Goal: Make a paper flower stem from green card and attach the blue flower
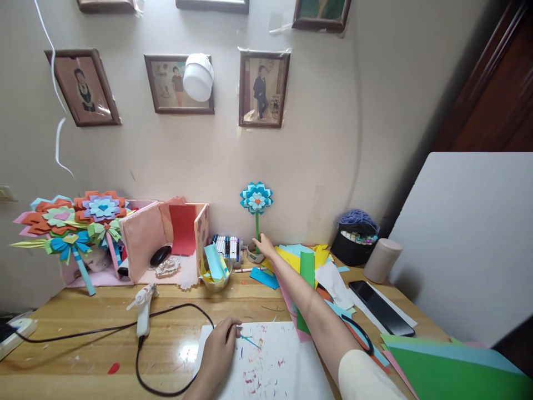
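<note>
My right hand (264,247) reaches to the back of the table, its fingers closed on the green stem of a paper flower (256,198). Layered blue petals surround a small red heart on that flower, which stands upright. Its stem foot is at a roll of tape (254,255), partly hidden by my fingers. My left hand (222,341) rests curled on the left edge of a white, paint-marked board (270,366). From its fingertips a thin blue strip (251,341) points right; the grip itself is partly hidden.
A white glue gun (144,311) with a black cord stands left. Behind it are a pink box (141,244) and several paper flowers (102,206). Coloured paper, scissors (358,333), a phone (381,307) and green sheets (462,366) lie right. A lamp bulb (199,78) hangs above.
</note>
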Demonstrator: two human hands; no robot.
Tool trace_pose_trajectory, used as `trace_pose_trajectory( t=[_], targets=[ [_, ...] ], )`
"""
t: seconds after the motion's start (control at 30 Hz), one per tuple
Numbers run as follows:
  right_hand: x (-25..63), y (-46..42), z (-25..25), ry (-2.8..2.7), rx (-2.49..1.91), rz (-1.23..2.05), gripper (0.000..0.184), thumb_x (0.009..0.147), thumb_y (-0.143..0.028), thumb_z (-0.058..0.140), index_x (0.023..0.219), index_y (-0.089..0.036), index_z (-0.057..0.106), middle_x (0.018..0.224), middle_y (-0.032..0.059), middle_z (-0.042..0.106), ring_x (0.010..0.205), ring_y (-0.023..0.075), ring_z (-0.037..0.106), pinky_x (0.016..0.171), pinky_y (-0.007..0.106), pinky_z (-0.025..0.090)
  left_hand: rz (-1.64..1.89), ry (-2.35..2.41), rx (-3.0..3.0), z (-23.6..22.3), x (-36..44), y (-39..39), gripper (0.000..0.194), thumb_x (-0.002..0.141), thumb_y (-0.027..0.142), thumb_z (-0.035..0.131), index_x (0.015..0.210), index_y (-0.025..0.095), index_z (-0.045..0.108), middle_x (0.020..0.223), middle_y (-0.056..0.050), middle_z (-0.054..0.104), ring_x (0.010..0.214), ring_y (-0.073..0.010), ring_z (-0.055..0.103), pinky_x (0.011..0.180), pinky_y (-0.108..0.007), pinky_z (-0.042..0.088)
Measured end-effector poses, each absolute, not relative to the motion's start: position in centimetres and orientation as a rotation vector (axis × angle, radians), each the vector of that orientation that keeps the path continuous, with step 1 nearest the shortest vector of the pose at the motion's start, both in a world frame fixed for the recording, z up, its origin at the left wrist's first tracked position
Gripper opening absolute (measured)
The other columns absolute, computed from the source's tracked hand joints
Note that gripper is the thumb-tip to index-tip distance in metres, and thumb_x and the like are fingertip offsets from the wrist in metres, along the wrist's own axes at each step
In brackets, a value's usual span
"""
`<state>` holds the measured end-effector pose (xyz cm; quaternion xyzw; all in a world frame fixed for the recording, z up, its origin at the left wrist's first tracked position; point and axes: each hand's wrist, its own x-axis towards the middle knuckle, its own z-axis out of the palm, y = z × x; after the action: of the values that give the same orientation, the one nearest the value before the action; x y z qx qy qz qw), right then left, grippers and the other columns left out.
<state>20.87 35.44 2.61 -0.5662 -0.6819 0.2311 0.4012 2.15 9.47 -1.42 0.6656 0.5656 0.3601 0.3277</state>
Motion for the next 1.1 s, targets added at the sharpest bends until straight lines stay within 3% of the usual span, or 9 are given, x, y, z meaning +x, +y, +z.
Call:
trace_pose_trajectory(
  t=[0.13,0.33,0.43,0.53,0.63,0.9,1.1],
  targets=[
    [23.1,31.9,1.4,-1.639,-1.483,0.390,0.021,0.084,-0.024,0.040,0.101,-0.015,0.048,0.108,0.0120,0.054,0.105,0.0204,0.047,0.090,0.035,0.036,0.950,1.461,1.762,-1.3,2.1,9.6,0.028,0.083,0.034,0.036,0.089,0.020,0.060,0.081,-0.005,0.065,0.081,-0.0213,0.059,0.074,-0.032,0.042],
    [33.9,24.7,-1.1,-1.566,-1.684,0.247,0.025,0.079,-0.012,0.035,0.096,-0.016,0.053,0.102,0.0102,0.056,0.101,0.0195,0.050,0.088,0.033,0.038,0.969,1.460,1.848,-1.9,2.3,9.9,0.026,0.080,0.038,0.043,0.089,0.021,0.061,0.088,-0.006,0.065,0.082,-0.0222,0.059,0.075,-0.034,0.044],
    [40.4,23.6,-1.0,-1.497,-1.881,0.218,0.026,0.083,-0.011,0.032,0.095,-0.014,0.055,0.098,0.0114,0.057,0.097,0.0202,0.052,0.086,0.036,0.040,0.925,1.457,1.901,-2.1,2.8,9.8,0.025,0.080,0.036,0.042,0.091,0.021,0.059,0.092,-0.006,0.065,0.086,-0.0219,0.058,0.077,-0.034,0.044],
    [44.2,24.1,-0.7,-1.528,-2.027,0.238,0.020,0.087,-0.020,0.042,0.100,-0.013,0.055,0.101,0.0094,0.057,0.093,0.0187,0.055,0.082,0.038,0.044,0.867,1.449,1.946,-1.8,4.1,9.6,0.025,0.082,0.036,0.041,0.093,0.022,0.058,0.098,-0.006,0.063,0.092,-0.0222,0.057,0.080,-0.035,0.044],
    [45.1,25.4,-0.7,-1.676,-2.073,0.276,0.027,0.085,-0.030,0.049,0.106,-0.015,0.053,0.105,0.0065,0.056,0.089,0.0164,0.056,0.076,0.036,0.048,0.788,1.373,2.011,-1.1,6.7,9.6,0.027,0.083,0.037,0.037,0.098,0.024,0.056,0.105,-0.006,0.060,0.097,-0.0225,0.055,0.082,-0.036,0.043],
    [45.8,32.4,0.9,-1.923,-2.095,0.036,0.026,0.087,-0.030,0.047,0.109,-0.019,0.053,0.114,0.0076,0.052,0.095,0.0172,0.054,0.081,0.037,0.046,0.691,1.016,2.188,0.5,15.8,10.6,0.032,0.087,0.033,0.030,0.102,0.024,0.057,0.109,-0.009,0.056,0.104,-0.0217,0.049,0.089,-0.035,0.039],
    [46.5,36.2,0.7,-2.201,-1.987,-0.077,0.026,0.086,-0.030,0.047,0.109,-0.017,0.053,0.113,0.0077,0.053,0.094,0.0172,0.055,0.080,0.038,0.047,0.771,1.051,2.077,-0.5,16.9,11.6,0.027,0.087,0.030,0.032,0.098,0.025,0.057,0.104,-0.008,0.057,0.099,-0.0205,0.051,0.085,-0.033,0.041]
  ],
)
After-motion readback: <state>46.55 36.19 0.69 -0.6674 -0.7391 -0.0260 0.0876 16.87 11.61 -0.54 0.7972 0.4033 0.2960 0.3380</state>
